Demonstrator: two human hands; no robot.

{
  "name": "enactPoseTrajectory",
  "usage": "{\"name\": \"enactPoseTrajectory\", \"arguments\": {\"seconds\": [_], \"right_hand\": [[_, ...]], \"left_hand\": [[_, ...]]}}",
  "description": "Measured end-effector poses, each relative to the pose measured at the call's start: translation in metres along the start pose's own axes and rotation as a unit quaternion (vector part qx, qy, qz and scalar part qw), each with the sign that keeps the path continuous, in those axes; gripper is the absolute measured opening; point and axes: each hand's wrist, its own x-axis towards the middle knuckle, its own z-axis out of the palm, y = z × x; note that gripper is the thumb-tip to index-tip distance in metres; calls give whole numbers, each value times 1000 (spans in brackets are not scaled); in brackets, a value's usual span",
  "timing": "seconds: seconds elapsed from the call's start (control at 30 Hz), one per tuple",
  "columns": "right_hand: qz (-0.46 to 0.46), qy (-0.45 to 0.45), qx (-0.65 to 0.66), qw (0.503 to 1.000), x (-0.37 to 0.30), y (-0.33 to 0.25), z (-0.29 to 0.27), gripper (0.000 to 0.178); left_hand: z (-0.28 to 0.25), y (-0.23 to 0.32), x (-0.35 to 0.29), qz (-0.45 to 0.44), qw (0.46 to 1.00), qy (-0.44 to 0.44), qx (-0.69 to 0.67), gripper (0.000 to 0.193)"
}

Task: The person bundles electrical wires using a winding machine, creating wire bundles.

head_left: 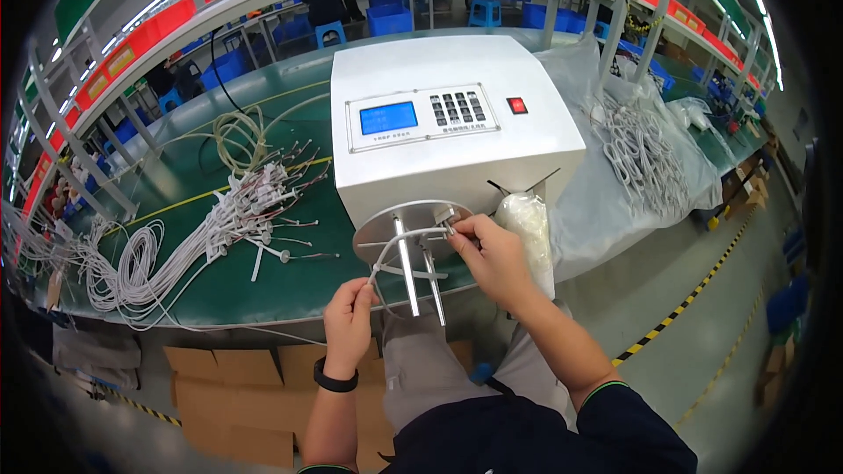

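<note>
A white cable-winding machine point(457, 70) stands in front of me, with a round metal disc point(376, 233) and two metal posts point(407, 272) on its front. A white cable point(392, 244) runs across the posts. My left hand point(349, 320), below and left of the disc, pinches the cable between thumb and fingers. At the disc's right side, my right hand point(493, 256) closes its fingertips on the cable's end by a small metal clip point(450, 213). The fingers partly hide that end. A bundle of clear-yellowish ties point(525, 228) hangs on the machine beside my right hand.
White cables with connectors point(237, 211) lie on the green bench point(299, 276) at left, beside a loose coil point(241, 142). Coiled cables point(645, 158) rest on plastic sheeting point(606, 228) at right. Flattened cardboard point(233, 395) lies on the floor. A shelf frame point(619, 17) rises behind.
</note>
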Motion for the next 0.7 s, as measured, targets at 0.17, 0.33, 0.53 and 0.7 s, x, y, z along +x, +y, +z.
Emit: {"name": "enactPoseTrajectory", "arguments": {"seconds": [0.17, 0.33, 0.53, 0.7], "right_hand": [[-181, 114, -175, 961, -6, -12, -17, 21], [-8, 7, 19, 1000, -87, -12, -7, 16], [199, -77, 122, 969, -163, 2, 9, 15], [217, -74, 123, 966, -177, 11, 8, 17]], "left_hand": [[-2, -8, -8, -17, 1000, -14, 21, 19], [2, -4, -8, -16, 999, -16, -23, 19], [-3, -15, -5, -3, 999, -29, -14, 21], [-17, -25, -6, -30, 999, -27, 0, 22]]}}
